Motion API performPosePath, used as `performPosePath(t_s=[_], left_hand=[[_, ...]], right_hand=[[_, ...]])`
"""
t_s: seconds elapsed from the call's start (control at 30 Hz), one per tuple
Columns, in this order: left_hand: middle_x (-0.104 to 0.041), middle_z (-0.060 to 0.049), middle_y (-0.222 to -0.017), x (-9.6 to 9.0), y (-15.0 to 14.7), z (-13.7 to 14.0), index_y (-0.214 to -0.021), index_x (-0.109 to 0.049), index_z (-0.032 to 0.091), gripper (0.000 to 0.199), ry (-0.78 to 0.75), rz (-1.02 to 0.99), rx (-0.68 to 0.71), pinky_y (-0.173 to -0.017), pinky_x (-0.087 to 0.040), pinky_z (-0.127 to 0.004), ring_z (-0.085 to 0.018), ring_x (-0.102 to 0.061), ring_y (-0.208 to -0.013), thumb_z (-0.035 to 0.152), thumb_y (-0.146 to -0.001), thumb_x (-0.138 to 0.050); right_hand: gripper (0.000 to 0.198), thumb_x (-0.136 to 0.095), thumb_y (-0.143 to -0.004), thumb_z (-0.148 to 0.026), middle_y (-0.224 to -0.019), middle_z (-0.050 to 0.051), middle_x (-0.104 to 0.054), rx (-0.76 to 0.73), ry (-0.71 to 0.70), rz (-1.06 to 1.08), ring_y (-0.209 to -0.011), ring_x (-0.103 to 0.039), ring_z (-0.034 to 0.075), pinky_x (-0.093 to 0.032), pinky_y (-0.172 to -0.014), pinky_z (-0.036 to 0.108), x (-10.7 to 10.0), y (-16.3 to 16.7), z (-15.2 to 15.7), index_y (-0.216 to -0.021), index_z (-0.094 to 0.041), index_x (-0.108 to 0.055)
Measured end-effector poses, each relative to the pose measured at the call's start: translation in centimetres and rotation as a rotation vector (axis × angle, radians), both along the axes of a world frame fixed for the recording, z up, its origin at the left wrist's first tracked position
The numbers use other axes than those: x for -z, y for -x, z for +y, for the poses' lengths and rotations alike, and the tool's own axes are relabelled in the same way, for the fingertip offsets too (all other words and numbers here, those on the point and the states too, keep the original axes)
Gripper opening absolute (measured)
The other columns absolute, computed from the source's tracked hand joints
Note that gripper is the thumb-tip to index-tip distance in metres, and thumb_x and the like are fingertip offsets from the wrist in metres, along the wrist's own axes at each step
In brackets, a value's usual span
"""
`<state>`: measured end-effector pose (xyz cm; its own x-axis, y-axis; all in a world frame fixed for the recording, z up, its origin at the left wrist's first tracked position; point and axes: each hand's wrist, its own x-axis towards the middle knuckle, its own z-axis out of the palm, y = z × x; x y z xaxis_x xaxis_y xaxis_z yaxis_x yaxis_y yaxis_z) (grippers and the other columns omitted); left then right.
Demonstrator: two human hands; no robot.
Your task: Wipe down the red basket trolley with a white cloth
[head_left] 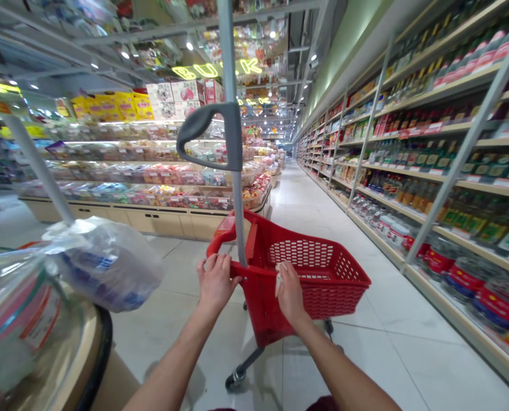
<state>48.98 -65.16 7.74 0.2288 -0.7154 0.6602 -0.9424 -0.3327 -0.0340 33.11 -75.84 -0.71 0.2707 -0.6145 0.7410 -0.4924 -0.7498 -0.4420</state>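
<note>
A red plastic shopping cart (271,308) stands in front of me on its wheels. My left hand (215,281) is closed over the cart's red rim near its handle (221,244). Pinched in my right hand (290,294) is a crumpled whitish wipe (279,275), at the cart's near side rim. From beside my left hand a grey pole (237,200) rises up out of view, with a dark grey looped grip (234,137) on it. The basket (301,257) shows a perforated wall.
Shelves of bottles and jars (434,165) line the right side of the aisle. To the left stand a bulk candy display (152,171), a roll of plastic bags (109,262) and a rounded beige counter (96,354). White floor tiles (284,194) run down the aisle.
</note>
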Motion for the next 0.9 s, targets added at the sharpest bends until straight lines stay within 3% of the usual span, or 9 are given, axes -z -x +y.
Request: performPosePath(t_s=[0.17,0.27,0.4,0.47,0.63,0.77,0.9], left_hand=[[-0.059,-0.009,-0.093,-0.7,4.0,0.0,-0.087,-0.055,0.016,0.023,-0.028,0.042,0.008,-0.087,-0.03,-0.043,-0.028,-0.043,-0.102,0.029,-0.068,-0.057],[-0.06,-0.008,-0.091,-1.2,4.6,0.6,-0.088,-0.055,0.017,0.021,-0.08,0.075,0.145,-0.086,-0.032,-0.042,-0.025,-0.047,-0.097,0.029,-0.071,-0.054],[-0.055,-0.008,-0.113,-1.8,3.7,0.9,-0.105,-0.051,0.019,0.041,-0.087,0.144,0.38,-0.099,-0.022,-0.048,-0.025,-0.045,-0.108,0.045,-0.072,-0.053],[-0.054,-0.01,-0.115,-1.8,4.1,0.6,-0.104,-0.052,0.018,0.046,-0.066,0.184,0.396,-0.101,-0.017,-0.05,-0.027,-0.043,-0.113,0.05,-0.071,-0.052],[-0.055,-0.012,-0.114,-1.5,7.6,0.3,-0.109,-0.05,0.014,0.044,-0.039,0.222,0.437,-0.101,-0.022,-0.048,-0.027,-0.043,-0.114,0.044,-0.077,-0.046],[-0.055,-0.006,-0.118,-2.0,7.7,0.3,-0.117,-0.044,0.018,0.037,-0.108,0.243,0.575,-0.105,-0.02,-0.044,-0.018,-0.044,-0.114,0.034,-0.085,-0.031],[-0.043,-0.009,-0.131,-2.3,5.1,-1.0,-0.123,-0.039,0.017,0.042,-0.13,0.282,0.396,-0.104,-0.015,-0.05,-0.021,-0.034,-0.123,0.035,-0.086,-0.029]], right_hand=[[0.057,-0.028,-0.072,0.0,-0.133,0.009,-0.037,-0.133,-0.008,-0.072,-0.126,-0.028,0.015,-0.032,-0.103,0.031,-2.6,-2.6,4.1,-0.127,-0.011,-0.039],[0.056,-0.03,-0.072,-0.002,-0.134,0.009,-0.037,-0.145,-0.023,-0.1,-0.124,-0.032,0.016,-0.033,-0.102,0.033,-2.6,-0.2,3.5,-0.127,-0.012,-0.04],[0.05,-0.031,-0.074,-0.005,-0.129,0.009,-0.044,-0.086,-0.055,-0.169,-0.121,-0.037,0.017,-0.034,-0.101,0.038,-2.2,3.6,2.2,-0.121,-0.014,-0.048],[0.049,-0.031,-0.076,-0.006,-0.132,0.008,-0.041,-0.086,-0.061,-0.202,-0.122,-0.036,0.016,-0.033,-0.101,0.037,-2.2,4.2,3.1,-0.122,-0.016,-0.048],[0.051,-0.033,-0.077,-0.007,-0.135,0.006,-0.037,-0.13,0.006,-0.197,-0.123,-0.034,0.017,-0.034,-0.101,0.038,-3.2,4.8,7.0,-0.126,-0.019,-0.043],[0.048,-0.035,-0.075,-0.006,-0.124,0.006,-0.05,-0.156,0.061,-0.122,-0.115,-0.044,0.017,-0.038,-0.098,0.039,-4.9,6.9,5.6,-0.117,-0.02,-0.052],[0.041,-0.037,-0.073,-0.008,-0.112,0.008,-0.059,-0.085,0.037,-0.071,-0.105,-0.052,0.019,-0.042,-0.093,0.041,-6.3,8.6,2.8,-0.106,-0.018,-0.061]])
